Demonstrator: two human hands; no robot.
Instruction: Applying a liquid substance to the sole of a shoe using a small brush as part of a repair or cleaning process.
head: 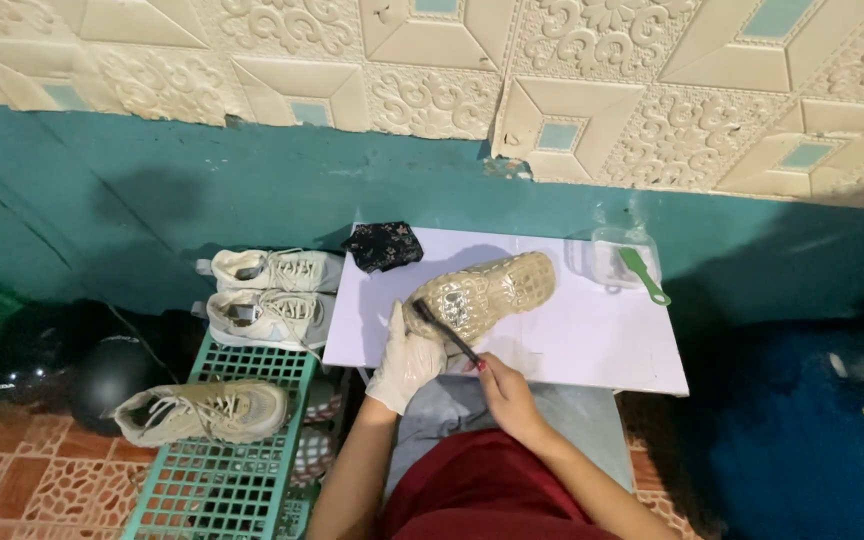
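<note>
My left hand (407, 358), in a thin clear glove, grips the heel end of a beige shoe (487, 293) that lies sole-up on a white board (592, 340). My right hand (504, 392) is bare and holds a thin dark brush (444, 332) whose head rests against the shoe's sole near the heel. The sole is wet and glossy with a knobbly tread. The shoe's toe points to the far right.
A dark patterned cloth (384, 246) lies at the board's far left corner. A clear tub (607, 255) with a green brush (644, 275) sits at the far right. Three pale sneakers (270, 295) rest on a green mesh rack (227, 470) on the left. A dark helmet (112, 375) lies on the tiled floor.
</note>
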